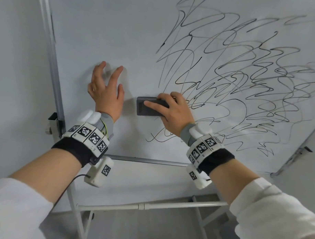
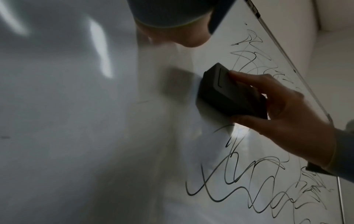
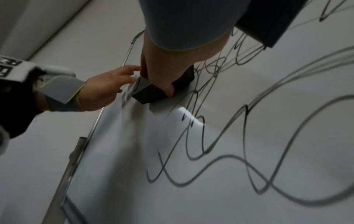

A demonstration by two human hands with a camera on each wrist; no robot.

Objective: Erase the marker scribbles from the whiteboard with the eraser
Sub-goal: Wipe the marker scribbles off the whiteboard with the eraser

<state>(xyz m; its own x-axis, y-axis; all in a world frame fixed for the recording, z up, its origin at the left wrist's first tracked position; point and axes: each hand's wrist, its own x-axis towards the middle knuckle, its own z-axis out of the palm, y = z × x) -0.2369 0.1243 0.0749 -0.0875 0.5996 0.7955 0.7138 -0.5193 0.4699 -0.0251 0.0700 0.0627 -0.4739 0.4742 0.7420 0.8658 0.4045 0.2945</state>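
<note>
Against the board, mid-frame: my right hand (image 1: 174,112) grasps the dark grey eraser (image 1: 150,107), index finger laid along its back, thumb curled under its lower edge, the pad flat on the whiteboard (image 1: 120,37).
Right hand, left wrist view: thumb and fingers (image 2: 247,78) clamp the eraser's (image 2: 228,92) long sides, with its free end pointing to the left of the frame.
Left hand: my left hand (image 1: 105,92) is released, fingers spread and nearly straight, fingertips touching the bare board at centre left of the head view; it holds nothing.
Eraser versus left hand: just to the right of it, apart from it.
Marker scribbles: the black scribbles (image 1: 244,77) fill the right half of the head view; the eraser sits at their left edge, with loops above, below and to the right of my right hand.
Board edge: the metal frame (image 1: 54,71) runs down the left of the head view, near my left hand.
</note>
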